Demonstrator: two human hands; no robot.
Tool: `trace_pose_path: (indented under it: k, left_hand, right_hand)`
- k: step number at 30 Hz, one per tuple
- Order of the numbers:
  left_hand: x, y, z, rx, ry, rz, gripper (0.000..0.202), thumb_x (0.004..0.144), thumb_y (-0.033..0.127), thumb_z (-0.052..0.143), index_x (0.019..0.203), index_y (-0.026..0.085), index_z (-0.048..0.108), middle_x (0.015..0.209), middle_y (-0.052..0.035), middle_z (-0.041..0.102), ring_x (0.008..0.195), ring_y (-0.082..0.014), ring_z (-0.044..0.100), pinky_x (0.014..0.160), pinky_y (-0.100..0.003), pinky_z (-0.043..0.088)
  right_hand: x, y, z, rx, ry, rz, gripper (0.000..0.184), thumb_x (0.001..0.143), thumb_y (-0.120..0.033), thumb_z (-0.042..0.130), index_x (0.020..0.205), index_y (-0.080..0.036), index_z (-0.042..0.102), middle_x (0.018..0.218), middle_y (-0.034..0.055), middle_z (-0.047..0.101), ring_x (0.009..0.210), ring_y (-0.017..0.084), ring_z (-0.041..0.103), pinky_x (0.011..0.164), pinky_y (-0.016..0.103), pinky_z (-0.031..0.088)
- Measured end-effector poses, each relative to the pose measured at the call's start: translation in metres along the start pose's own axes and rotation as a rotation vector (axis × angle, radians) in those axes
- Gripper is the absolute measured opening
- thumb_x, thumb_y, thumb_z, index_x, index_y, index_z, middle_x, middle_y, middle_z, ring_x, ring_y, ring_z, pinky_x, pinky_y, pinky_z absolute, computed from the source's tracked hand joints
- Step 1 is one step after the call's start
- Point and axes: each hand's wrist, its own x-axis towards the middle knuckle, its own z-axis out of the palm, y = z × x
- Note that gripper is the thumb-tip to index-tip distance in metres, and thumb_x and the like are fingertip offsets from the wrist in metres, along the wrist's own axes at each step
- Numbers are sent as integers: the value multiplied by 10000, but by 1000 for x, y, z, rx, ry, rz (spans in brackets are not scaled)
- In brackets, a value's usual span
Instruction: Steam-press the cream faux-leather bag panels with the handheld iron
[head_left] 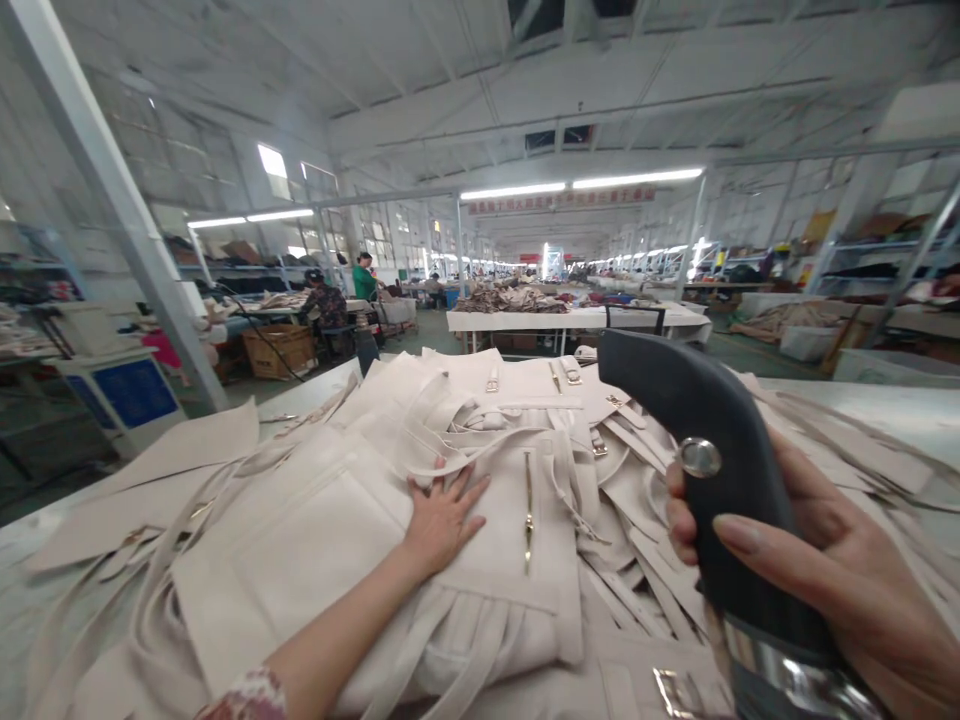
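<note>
My left hand lies with its fingers spread on a cream leather-like bag panel. A gold zipper is set into this panel, just right of my fingers. My right hand is wrapped round a black handheld tool with a curved nozzle. The tool has a round silver button and a metal band low on its body; its exact kind I cannot tell. It is raised above the pile, its nozzle pointing left and away. Cream straps and a gold buckle lie about the panel.
A worktable carries the heap of cream pieces, with more straps at the right. Another table with brown pieces stands ahead. A metal post rises at the left. Beyond it are a cardboard box and people at work.
</note>
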Motion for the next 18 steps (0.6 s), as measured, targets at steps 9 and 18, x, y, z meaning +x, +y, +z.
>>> trace_pose_path:
  k: [9, 18]
  left_hand:
    - [4, -1, 0, -61, -7, -9, 564, 823, 470, 410, 1336, 427, 182, 1460, 57, 85, 1298, -397, -58, 882, -731, -8]
    - [17, -22, -55, -389, -342, 69, 510, 680, 369, 574, 1185, 319, 521, 1387, -25, 343, 1267, -380, 215, 957, -594, 205]
  right_hand:
    - [5, 12, 2, -191, -99, 63, 811, 623, -247, 717, 1332, -206, 326, 646, 10, 623, 524, 159, 573, 463, 237, 461]
    - [-128, 0, -52, -515, 151, 178, 829, 585, -254, 706, 1329, -216, 343, 703, -4, 640, 530, 160, 560, 504, 252, 476]
